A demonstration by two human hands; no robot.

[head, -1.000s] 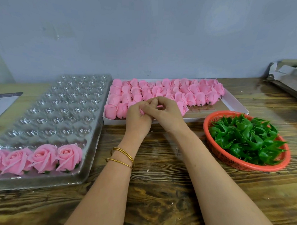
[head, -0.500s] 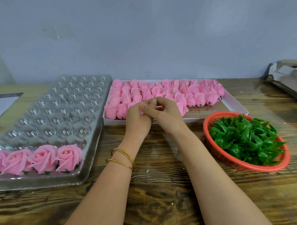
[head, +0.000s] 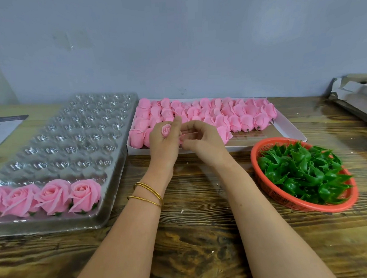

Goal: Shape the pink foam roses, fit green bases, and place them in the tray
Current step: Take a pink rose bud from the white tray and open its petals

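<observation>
My left hand grips a small pink rose bud, whose spiral top shows between the fingers. My right hand is just to its right, fingers curled, the fingertips pinching a pink petal edge at the bud's side. Both hands hover over the front edge of the white box full of unshaped pink roses. A clear plastic tray on the left holds several finished roses in its front row. A red basket of green bases sits at the right.
The wooden table runs under everything. A paper sheet lies at the far left. Grey wrapped packaging sits at the back right against the blue-grey wall.
My hands were pressed together around the rose; they have now parted slightly and my left hand has turned, so the bud's spiral top shows.
</observation>
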